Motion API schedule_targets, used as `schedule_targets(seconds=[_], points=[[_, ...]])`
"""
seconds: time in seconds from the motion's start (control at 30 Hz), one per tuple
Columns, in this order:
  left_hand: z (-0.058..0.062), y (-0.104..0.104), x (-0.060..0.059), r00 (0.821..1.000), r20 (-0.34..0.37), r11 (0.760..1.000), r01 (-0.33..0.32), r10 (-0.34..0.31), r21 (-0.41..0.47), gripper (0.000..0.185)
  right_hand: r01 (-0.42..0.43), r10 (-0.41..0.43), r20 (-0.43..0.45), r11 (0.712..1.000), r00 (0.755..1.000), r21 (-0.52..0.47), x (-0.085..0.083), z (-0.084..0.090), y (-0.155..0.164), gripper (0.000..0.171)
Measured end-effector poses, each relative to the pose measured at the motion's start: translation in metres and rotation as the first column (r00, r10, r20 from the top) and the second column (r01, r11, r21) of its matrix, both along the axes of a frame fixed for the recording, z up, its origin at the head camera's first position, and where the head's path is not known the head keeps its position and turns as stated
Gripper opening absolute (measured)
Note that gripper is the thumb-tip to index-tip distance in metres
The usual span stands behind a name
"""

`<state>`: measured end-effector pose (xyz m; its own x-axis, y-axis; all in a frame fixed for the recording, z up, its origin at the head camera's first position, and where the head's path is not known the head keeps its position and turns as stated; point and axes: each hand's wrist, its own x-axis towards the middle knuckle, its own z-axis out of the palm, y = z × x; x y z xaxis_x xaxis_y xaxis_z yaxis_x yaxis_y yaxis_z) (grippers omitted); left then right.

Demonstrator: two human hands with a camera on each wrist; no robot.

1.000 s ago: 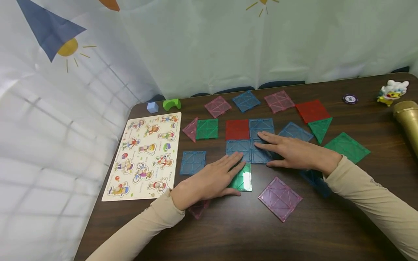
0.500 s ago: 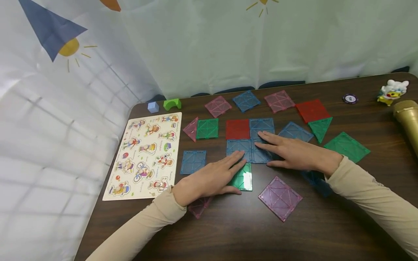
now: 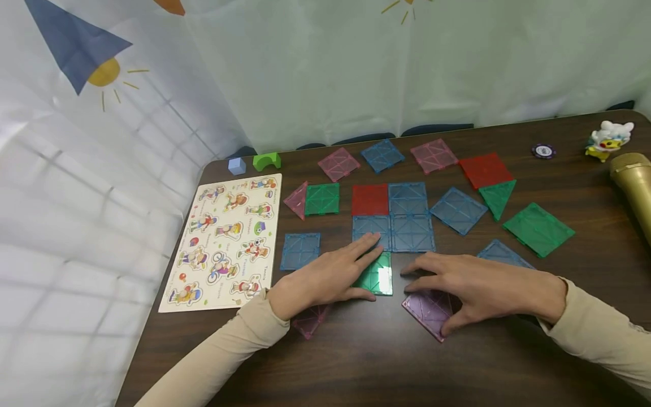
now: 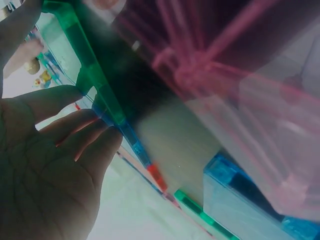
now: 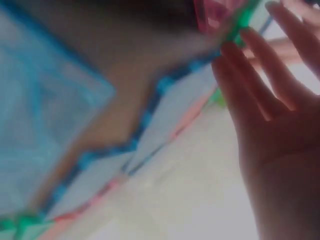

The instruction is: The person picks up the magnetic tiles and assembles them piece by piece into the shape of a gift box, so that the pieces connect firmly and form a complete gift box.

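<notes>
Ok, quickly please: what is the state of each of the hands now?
Left hand: open, fingers flat on the green tile.
Right hand: open, fingers spread over the purple tile, thumb at its edge.

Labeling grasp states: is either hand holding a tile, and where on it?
Nothing is lifted. The left hand lies flat on the green tile, pressing its left side. The right hand arches over the purple tile, thumb at its near edge; grip unclear.

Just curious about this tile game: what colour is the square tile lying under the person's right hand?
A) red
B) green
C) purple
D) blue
C: in the head view the right hand rests over the purple square tile, near the table's front edge.
</notes>
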<state>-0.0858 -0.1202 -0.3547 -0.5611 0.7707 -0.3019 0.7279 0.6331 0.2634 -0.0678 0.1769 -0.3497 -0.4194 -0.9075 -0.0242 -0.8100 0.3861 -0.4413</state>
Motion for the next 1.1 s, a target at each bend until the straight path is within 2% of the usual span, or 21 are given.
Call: schedule_targets(seconds=[0.13, 0.47, 0.77, 1.1], points=[[0.000, -0.001, 0.000, 1.000, -0.009, 1.000, -0.003, 0.003, 0.012, 0.090, -0.005, 0.005, -0.008, 1.000, 1.000, -0.016, 0.005, -0.005, 0.005, 0.067], [-0.003, -0.002, 0.002, 1.000, -0.016, 0.999, -0.010, 0.011, 0.034, 0.091, 0.000, -0.003, -0.039, 0.997, 0.999, -0.077, 0.004, -0.013, 0.005, 0.064], [-0.005, -0.001, 0.003, 1.000, -0.022, 0.999, -0.018, 0.019, 0.044, 0.091, 0.060, -0.074, -0.150, 0.994, 0.986, -0.095, 0.001, -0.015, -0.003, 0.059], [-0.004, 0.001, 0.006, 0.999, -0.020, 0.999, -0.034, 0.035, 0.039, 0.091, 0.104, -0.119, -0.217, 0.992, 0.969, -0.076, -0.001, -0.016, -0.015, 0.053]])
